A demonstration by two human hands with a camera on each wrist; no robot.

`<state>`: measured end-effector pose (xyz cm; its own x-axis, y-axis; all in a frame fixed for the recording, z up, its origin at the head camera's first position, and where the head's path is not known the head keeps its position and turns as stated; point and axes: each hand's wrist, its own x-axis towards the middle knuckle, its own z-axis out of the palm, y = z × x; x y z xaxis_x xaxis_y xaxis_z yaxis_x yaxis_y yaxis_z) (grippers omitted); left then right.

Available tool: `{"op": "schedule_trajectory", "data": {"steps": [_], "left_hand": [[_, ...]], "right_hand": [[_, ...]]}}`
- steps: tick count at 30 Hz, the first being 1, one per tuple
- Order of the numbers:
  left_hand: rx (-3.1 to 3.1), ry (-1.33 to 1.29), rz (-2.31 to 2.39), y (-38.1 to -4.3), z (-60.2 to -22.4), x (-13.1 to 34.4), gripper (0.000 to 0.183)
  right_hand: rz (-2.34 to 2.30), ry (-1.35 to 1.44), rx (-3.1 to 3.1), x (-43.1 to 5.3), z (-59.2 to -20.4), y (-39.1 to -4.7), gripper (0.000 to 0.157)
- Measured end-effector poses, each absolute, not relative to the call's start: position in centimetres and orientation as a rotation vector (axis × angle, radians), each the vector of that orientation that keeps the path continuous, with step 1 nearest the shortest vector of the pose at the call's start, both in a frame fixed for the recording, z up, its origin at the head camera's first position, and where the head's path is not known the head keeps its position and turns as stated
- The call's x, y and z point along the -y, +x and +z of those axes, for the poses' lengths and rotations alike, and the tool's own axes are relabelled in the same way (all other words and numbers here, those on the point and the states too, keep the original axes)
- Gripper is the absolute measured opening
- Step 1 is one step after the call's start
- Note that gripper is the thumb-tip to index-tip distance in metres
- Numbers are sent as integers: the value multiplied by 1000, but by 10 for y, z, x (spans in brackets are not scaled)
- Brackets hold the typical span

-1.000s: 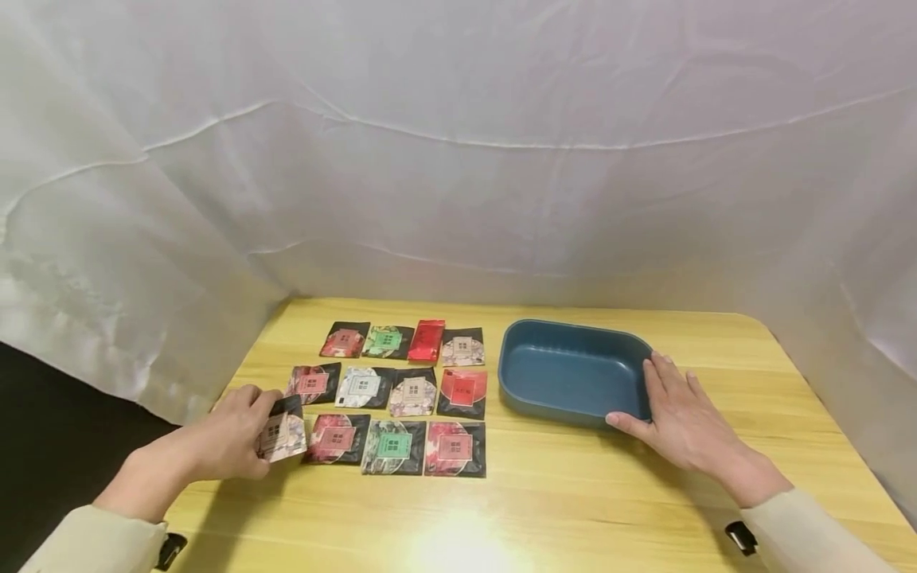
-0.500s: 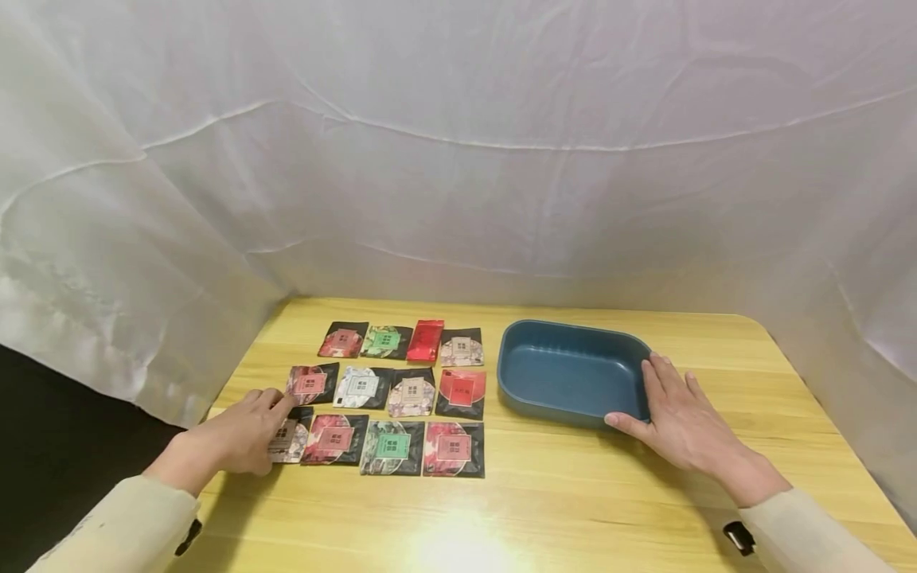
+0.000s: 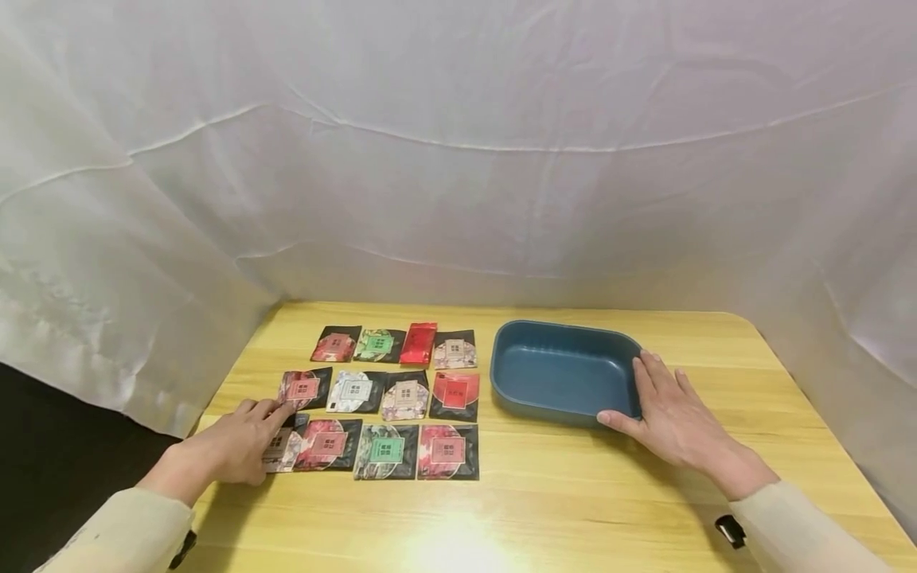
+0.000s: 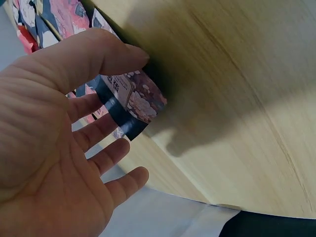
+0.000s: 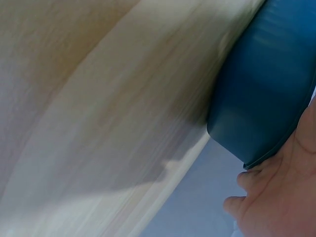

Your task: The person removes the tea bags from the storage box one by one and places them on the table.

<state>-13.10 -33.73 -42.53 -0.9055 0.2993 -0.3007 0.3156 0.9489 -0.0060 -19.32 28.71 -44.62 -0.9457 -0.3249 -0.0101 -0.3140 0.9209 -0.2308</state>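
At the left end of the front row, my left hand [image 3: 239, 442] holds a floral sachet [image 3: 281, 450] with a black band. In the left wrist view the thumb lies across this sachet [image 4: 136, 98], with fingertips at its dark edge and the other fingers spread. My right hand [image 3: 677, 418] rests against the right end of a blue rectangular tray [image 3: 548, 407], fingers extended along the rim and thumb at the front side. In the right wrist view, that hand [image 5: 284, 197] touches the tray's edge [image 5: 256, 113].
Several flat sachets lie in three rows left of the tray, among them a green-labelled one [image 3: 387, 451], a white-labelled one [image 3: 354, 391] and a narrow red packet [image 3: 419, 344]. A pale curtain [image 3: 458, 159] surrounds the wooden table [image 3: 573, 493] behind and at the sides.
My left hand has lowered the floral sachet from a tilted position to the left end of the front row, beside its neighbour. The right hand stays at the tray.
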Motion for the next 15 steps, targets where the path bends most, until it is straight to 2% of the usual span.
{"op": "schedule_trajectory", "data": {"steps": [9, 15], "left_hand": [[-2841, 474, -49, -126, -424, 337, 90], [-3037, 497, 64, -123, -406, 304, 65]], "right_hand": [[-343, -534, -3028, -284, -446, -207, 120], [-421, -544, -2972, -278, -446, -219, 119]]}}
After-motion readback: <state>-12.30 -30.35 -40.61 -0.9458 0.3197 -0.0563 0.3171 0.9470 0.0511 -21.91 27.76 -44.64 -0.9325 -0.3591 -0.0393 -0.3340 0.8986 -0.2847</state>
